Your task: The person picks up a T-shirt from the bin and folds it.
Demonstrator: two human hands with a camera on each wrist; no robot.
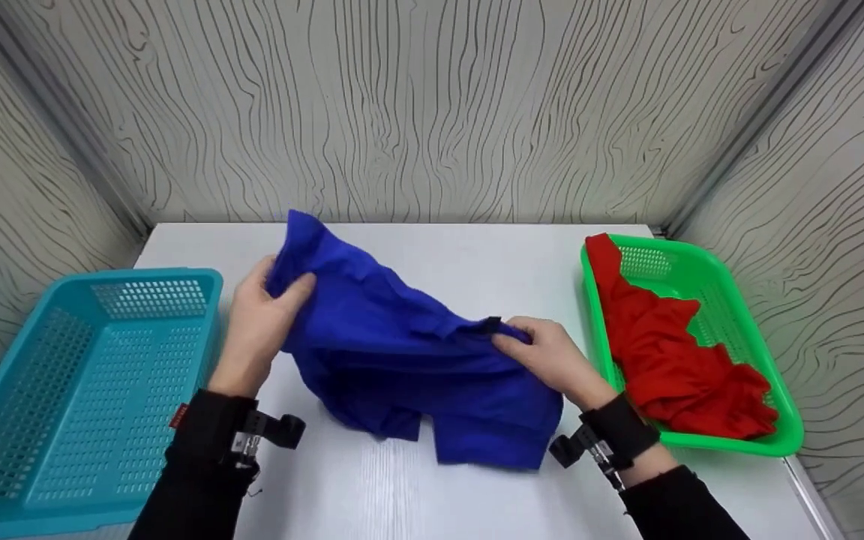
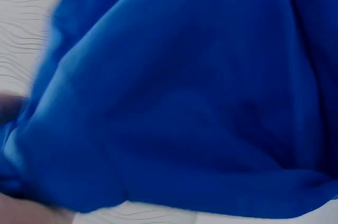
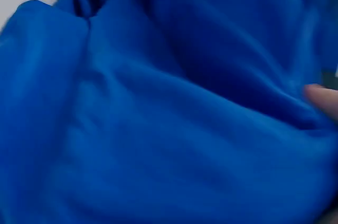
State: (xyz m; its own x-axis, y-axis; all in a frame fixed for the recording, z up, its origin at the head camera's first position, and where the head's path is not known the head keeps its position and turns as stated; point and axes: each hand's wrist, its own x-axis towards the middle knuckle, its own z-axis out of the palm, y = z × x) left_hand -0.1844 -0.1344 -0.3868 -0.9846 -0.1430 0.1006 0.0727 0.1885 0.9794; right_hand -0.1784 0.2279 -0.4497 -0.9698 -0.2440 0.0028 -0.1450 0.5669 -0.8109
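A blue garment [image 1: 432,375] hangs in folds between both hands, over the white table. The left hand [image 1: 263,315] grips its left end, thumb on the near side, with a corner of cloth standing up above the fingers. Along the upper right edge, close to a small black label [image 1: 490,324], the right hand [image 1: 548,352] pinches the fabric between thumb and fingers. Two straight-hemmed parts dangle at the bottom with a notch between them. Blue cloth [image 2: 174,97] fills most of the left wrist view; in the right wrist view a fingertip [image 3: 322,100] shows beside the folds.
A blue plastic basket [image 1: 211,300] with perforated sides stands at the left; its visible floor is bare. At the right, a green basket [image 1: 747,315] holds crumpled red cloth [image 1: 672,367], one end lying over the rim. Patterned panels [image 1: 402,112] enclose the table [image 1: 372,495].
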